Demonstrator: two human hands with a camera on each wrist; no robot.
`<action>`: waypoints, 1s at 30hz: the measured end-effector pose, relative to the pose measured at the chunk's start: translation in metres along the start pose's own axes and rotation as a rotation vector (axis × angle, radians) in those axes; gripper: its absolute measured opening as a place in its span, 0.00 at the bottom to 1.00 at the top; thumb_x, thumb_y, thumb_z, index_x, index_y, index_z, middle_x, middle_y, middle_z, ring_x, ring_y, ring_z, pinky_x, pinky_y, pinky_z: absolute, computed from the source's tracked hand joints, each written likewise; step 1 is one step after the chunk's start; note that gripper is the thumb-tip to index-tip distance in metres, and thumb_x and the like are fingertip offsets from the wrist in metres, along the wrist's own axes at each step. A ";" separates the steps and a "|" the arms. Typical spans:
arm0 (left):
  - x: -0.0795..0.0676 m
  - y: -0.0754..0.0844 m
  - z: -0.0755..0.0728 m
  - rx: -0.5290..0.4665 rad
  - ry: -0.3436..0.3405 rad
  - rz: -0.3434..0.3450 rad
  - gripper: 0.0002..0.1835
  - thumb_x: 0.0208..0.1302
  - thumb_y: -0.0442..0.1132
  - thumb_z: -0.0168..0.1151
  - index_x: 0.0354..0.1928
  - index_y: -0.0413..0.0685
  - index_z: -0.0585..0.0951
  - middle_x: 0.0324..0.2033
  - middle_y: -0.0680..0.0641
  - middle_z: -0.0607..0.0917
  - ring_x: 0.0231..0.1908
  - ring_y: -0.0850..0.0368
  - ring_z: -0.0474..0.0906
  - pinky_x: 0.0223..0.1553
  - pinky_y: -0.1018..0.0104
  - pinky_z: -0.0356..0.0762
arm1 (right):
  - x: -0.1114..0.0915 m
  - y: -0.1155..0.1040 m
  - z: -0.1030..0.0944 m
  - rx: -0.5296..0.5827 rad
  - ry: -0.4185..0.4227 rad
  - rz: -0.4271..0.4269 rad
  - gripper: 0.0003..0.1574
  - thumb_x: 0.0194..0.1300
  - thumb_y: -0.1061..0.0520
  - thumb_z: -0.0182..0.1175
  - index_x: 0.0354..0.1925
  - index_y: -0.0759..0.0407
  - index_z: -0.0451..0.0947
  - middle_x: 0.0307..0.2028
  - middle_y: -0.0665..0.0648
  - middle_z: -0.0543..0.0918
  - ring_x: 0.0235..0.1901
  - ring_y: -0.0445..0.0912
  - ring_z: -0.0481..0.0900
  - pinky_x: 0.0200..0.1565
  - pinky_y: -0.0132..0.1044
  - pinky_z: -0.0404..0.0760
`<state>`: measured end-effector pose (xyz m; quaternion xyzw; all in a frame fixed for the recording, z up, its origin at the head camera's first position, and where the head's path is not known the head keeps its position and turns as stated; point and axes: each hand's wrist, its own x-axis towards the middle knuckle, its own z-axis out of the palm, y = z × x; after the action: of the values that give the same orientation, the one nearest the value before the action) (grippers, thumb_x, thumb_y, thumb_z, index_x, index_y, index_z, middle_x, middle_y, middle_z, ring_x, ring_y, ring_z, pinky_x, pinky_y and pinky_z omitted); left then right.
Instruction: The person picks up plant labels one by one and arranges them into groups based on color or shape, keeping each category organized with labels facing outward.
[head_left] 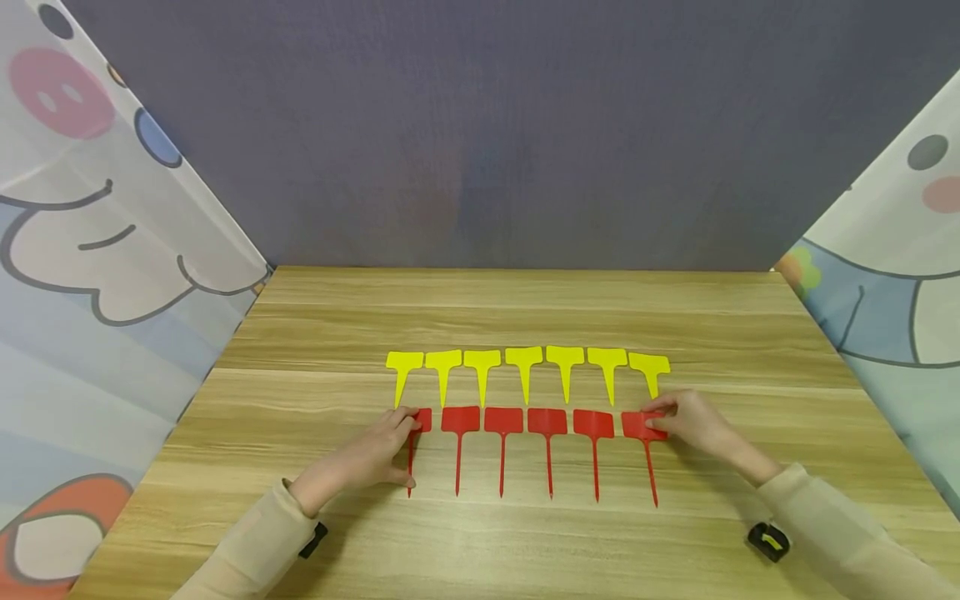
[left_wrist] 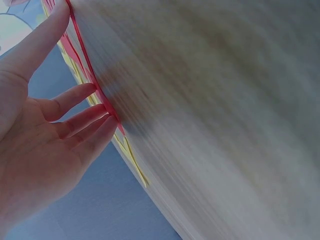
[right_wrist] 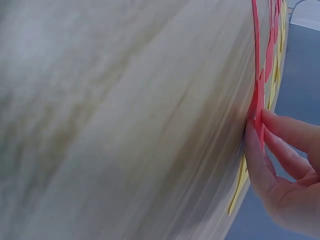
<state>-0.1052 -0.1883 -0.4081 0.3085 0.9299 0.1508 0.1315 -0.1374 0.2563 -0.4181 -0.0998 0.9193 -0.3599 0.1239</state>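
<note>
Several red T-shaped plant labels lie in a row on the wooden table, stems toward me. My left hand [head_left: 371, 452] is at the row's left end. Its fingertips rest on the head of the leftmost red plant label [head_left: 425, 419], partly covering it, while the thumb touches near its stem tip. In the left wrist view those fingers [left_wrist: 82, 120] are spread along the label. My right hand [head_left: 693, 423] pinches the head of the rightmost red plant label [head_left: 636, 427] between thumb and fingers. The right wrist view shows this red label [right_wrist: 258, 102] between the fingertips.
Behind the red row, several yellow T-shaped plant labels [head_left: 523, 357] form a second row, the rightmost one close to my right hand. A grey panel [head_left: 510, 167] rises at the table's back edge. Cartoon-printed curtains [head_left: 150, 250] hang at both sides of the table [head_left: 525, 550].
</note>
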 end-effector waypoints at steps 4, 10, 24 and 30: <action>0.000 0.000 0.000 0.002 0.004 0.007 0.36 0.39 0.48 0.72 0.48 0.33 0.69 0.54 0.38 0.65 0.50 0.47 0.64 0.49 0.58 0.69 | 0.000 0.000 0.002 -0.036 0.016 -0.032 0.11 0.50 0.63 0.63 0.34 0.69 0.80 0.26 0.54 0.79 0.21 0.39 0.66 0.21 0.28 0.67; -0.001 0.001 0.000 0.003 0.009 0.006 0.36 0.39 0.48 0.72 0.47 0.33 0.69 0.54 0.38 0.65 0.50 0.47 0.64 0.49 0.57 0.69 | 0.002 0.000 0.003 -0.098 0.036 -0.079 0.09 0.49 0.65 0.63 0.32 0.69 0.80 0.27 0.56 0.80 0.23 0.40 0.68 0.23 0.29 0.69; -0.001 0.000 0.001 -0.001 0.009 -0.001 0.37 0.39 0.48 0.72 0.48 0.33 0.69 0.54 0.38 0.65 0.50 0.46 0.64 0.50 0.57 0.68 | 0.000 -0.008 0.005 -0.243 0.059 -0.139 0.05 0.47 0.66 0.64 0.28 0.66 0.80 0.24 0.52 0.76 0.24 0.41 0.68 0.25 0.34 0.70; 0.000 0.001 0.000 -0.008 0.010 0.003 0.36 0.39 0.47 0.72 0.48 0.33 0.69 0.53 0.37 0.65 0.51 0.45 0.64 0.50 0.56 0.68 | 0.000 -0.008 0.006 -0.296 0.078 -0.164 0.05 0.46 0.66 0.64 0.27 0.66 0.80 0.23 0.51 0.74 0.23 0.41 0.67 0.24 0.34 0.69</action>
<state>-0.1048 -0.1875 -0.4080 0.3086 0.9295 0.1562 0.1280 -0.1348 0.2470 -0.4170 -0.1778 0.9551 -0.2333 0.0423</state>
